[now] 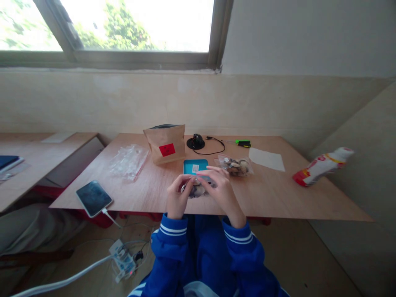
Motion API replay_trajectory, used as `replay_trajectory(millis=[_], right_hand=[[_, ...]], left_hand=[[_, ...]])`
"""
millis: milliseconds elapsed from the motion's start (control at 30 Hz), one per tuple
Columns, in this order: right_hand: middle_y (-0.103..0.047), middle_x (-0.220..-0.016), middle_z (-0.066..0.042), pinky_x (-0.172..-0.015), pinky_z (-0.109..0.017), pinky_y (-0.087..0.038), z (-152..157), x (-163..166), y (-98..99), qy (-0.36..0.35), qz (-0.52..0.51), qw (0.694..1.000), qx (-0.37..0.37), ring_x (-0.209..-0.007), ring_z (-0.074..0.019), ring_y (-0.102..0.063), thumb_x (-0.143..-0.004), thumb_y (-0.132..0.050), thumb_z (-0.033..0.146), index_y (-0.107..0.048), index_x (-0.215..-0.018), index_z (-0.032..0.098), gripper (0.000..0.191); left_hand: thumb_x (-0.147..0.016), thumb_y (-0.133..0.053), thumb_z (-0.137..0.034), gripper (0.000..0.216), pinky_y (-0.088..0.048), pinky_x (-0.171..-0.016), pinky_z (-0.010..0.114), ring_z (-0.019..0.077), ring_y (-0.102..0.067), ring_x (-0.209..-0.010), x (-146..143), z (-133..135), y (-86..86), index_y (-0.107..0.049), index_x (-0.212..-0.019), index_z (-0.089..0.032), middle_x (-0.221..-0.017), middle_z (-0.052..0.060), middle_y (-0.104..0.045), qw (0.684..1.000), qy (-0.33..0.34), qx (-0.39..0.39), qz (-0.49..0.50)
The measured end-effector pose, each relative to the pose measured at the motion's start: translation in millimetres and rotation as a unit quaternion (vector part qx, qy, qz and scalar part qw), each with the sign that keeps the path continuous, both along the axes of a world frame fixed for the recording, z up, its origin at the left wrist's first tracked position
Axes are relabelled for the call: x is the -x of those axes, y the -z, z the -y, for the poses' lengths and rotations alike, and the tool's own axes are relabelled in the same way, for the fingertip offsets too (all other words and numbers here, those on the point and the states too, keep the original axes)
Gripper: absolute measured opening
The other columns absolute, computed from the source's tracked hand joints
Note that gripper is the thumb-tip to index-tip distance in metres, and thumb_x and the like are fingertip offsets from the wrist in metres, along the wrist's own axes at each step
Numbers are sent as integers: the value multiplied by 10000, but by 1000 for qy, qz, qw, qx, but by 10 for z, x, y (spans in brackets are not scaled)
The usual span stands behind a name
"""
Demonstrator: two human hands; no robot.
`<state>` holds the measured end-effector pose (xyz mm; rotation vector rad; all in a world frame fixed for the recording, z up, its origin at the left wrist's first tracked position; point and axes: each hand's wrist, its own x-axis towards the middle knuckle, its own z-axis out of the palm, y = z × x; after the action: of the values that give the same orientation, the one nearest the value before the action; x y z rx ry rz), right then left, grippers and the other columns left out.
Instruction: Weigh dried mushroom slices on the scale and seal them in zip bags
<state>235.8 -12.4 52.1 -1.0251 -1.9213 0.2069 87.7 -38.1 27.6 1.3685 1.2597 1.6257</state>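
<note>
- My left hand (179, 196) is pinching the top of a clear bag (198, 191), thumb and fingertips together on the plastic.
- My right hand (220, 187) is gripping the same bag from the other side, its fingertips closed close to the left ones.
- The bag, with pale and dark pieces inside, is sitting in my hands at the middle of the surface's (148, 200) near edge; whether it is touching the wood I cannot tell.
- Just beyond it, a teal box (188, 166) is lying partly behind my fingers.
- A second bag of pieces (239, 167) is resting to the right of the box.
- A brown paper bag (176, 142) is standing toward the far edge, left of centre.
- A phone (93, 198) is overhanging the near edge by the left corner.
- A white-and-red bottle (321, 167) is occupying a spot by the right edge.
</note>
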Motion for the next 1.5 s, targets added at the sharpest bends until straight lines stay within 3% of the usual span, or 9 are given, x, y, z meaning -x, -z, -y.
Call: replay_trajectory(millis=[167, 400, 567, 767, 1100, 1333, 1500], right_hand=[[-723, -831, -25, -798, -350, -447, -67, 61, -19, -32, 13, 999, -14, -835, -206, -638, -884, -584, 327, -722, -837, 261, 160], [-693, -741, -24, -767, -341, -455, -44, 144, 35, -11, -13, 999, -38, -763, -199, -615, -889, -497, 161, -691, -767, 234, 240], [-690, -763, -36, -745, -334, -471, -78, 172, 57, -8, -13, 1000, -25, -775, -206, -613, -901, -488, 195, -686, -795, 233, 228], [-695, -826, -36, -772, -322, -479, -129, 209, 24, -62, 1, 998, 9, -825, -204, -626, -909, -529, 267, -671, -859, 243, 152], [-657, -733, -21, -702, -290, -486, -199, 262, 86, 3, -119, 993, 10, -749, -186, -615, -869, -495, 165, -612, -728, 229, 194], [-726, -880, -28, -787, -304, -507, -175, 286, -1, -98, -136, 982, 91, -832, -184, -667, -872, -573, 303, -668, -862, 231, 119], [-726, -773, -13, -737, -298, -490, -162, 301, 4, -77, -158, 979, 99, -776, -181, -664, -862, -563, 206, -656, -733, 222, 160]], left_hand=[[-818, -625, -392, 217, -530, -595, 217, 147, -670, -729, 37, -6, -33, -667, -867, -185, -805, 37, -713, 1000, -6, -10, -8], [-813, -629, -399, 216, -524, -604, 224, 149, -665, -717, 22, 7, -33, -650, -825, -185, -779, 34, -707, 1000, -9, 3, -7], [-822, -620, -386, 195, -517, -638, 226, 142, -657, -711, 7, 4, -44, -639, -828, -193, -791, 26, -701, 999, -39, -1, -26], [-835, -608, -376, 181, -516, -673, 231, 145, -659, -741, 31, -2, -85, -626, -843, -196, -807, 25, -692, 997, -59, -14, -41], [-847, -595, -378, 190, -500, -770, 263, 165, -648, -845, 71, -43, -68, -627, -896, -198, -876, 34, -685, 995, -54, 3, -84], [-871, -569, -333, 162, -485, -685, 228, 139, -639, -736, 126, -6, -37, -654, -855, -196, -789, 14, -684, 992, -41, -12, -121], [-875, -565, -325, 158, -475, -690, 224, 136, -636, -742, 111, 14, -10, -658, -845, -200, -786, 7, -690, 989, -35, -8, -146]])
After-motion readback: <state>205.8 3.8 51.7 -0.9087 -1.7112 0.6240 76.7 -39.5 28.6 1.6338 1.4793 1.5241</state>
